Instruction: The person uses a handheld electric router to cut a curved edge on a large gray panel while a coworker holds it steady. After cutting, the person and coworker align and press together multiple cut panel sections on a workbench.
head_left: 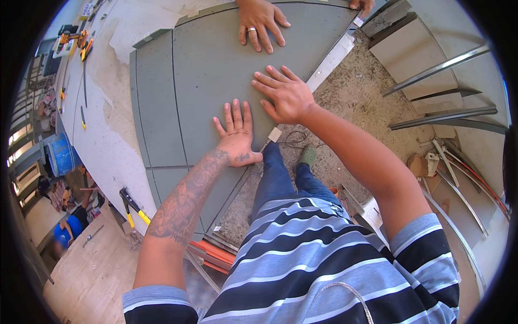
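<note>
A large grey sheet panel point(210, 70) with dark straight lines across it lies on the worktable in front of me. My left hand point(237, 135) rests flat near the panel's close edge, fingers spread and thumb out to the side. Farther up and to the right, my right hand point(287, 96) presses on the same panel with its fingers stretched out. Neither hand grips anything. Across from me a co-worker's hand point(261, 24), wearing a ring, lies flat on the panel. Another hand point(363, 5) touches its far right corner.
A black tool with yellow handles point(132, 206) lies by the left table edge point(102, 146). More hand tools point(81, 43) sit at the far left. A blue bucket point(60, 154) stands beyond the table. At right, boards point(407, 46) and metal profiles point(440, 70) lean. Another person point(70, 229) is at lower left.
</note>
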`<state>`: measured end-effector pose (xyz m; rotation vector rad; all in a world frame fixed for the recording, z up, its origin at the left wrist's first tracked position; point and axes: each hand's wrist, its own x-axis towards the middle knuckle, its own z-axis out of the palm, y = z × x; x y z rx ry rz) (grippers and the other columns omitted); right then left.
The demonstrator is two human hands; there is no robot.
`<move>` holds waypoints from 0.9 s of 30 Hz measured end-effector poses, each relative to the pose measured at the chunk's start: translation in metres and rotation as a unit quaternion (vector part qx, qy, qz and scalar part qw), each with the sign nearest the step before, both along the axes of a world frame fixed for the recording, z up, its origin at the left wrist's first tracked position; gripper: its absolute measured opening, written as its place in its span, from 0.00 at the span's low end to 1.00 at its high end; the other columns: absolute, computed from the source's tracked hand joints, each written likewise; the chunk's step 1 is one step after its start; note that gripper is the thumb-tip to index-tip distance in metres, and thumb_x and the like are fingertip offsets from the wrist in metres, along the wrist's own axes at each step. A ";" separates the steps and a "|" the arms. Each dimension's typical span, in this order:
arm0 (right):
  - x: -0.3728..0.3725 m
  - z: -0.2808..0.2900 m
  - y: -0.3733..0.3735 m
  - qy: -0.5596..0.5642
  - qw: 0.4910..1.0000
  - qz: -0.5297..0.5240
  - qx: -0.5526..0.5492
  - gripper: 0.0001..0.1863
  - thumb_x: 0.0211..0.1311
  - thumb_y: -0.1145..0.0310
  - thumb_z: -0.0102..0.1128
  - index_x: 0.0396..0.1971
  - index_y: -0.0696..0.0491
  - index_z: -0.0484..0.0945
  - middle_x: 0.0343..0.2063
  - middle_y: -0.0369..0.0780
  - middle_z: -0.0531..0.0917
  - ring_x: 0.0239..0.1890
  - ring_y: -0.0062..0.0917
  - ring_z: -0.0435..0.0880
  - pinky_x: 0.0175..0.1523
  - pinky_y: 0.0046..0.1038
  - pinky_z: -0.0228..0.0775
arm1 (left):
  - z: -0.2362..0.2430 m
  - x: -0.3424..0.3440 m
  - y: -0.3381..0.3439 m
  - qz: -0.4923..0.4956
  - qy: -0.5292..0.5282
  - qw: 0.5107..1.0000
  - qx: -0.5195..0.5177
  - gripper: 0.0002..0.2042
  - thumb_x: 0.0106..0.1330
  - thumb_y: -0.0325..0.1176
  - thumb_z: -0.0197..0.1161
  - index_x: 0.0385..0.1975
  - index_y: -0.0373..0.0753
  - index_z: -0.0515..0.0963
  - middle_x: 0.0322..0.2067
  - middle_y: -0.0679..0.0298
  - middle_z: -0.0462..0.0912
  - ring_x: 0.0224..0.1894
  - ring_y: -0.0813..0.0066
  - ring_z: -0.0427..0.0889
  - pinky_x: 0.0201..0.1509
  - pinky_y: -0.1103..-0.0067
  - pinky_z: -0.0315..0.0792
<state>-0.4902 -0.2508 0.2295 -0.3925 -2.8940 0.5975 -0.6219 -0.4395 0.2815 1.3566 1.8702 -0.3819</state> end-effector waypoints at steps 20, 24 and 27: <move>0.002 0.002 -0.001 0.001 1.000 0.000 0.030 0.29 0.73 0.54 0.55 0.71 0.44 0.76 0.76 0.36 0.73 0.79 0.38 0.67 0.84 0.48 0.52 | 0.045 0.022 -0.067 0.224 0.008 0.968 0.115 0.81 0.42 0.62 0.85 0.82 0.33 0.24 0.83 0.35 0.27 0.85 0.39 0.23 0.85 0.44 0.25; 0.003 0.003 -0.001 0.000 0.999 0.000 0.047 0.29 0.73 0.54 0.55 0.71 0.43 0.77 0.75 0.35 0.73 0.79 0.38 0.67 0.83 0.47 0.54 | 0.044 0.034 -0.151 0.225 0.093 0.970 -0.021 0.82 0.41 0.62 0.85 0.82 0.35 0.23 0.83 0.35 0.26 0.85 0.38 0.23 0.84 0.42 0.25; 0.002 0.003 -0.005 0.003 0.999 0.004 0.051 0.29 0.73 0.53 0.55 0.71 0.43 0.77 0.75 0.35 0.74 0.78 0.39 0.68 0.83 0.47 0.55 | 0.035 0.039 -0.183 0.237 0.107 0.965 -0.020 0.78 0.45 0.58 0.82 0.82 0.36 0.22 0.82 0.32 0.24 0.84 0.34 0.22 0.83 0.40 0.25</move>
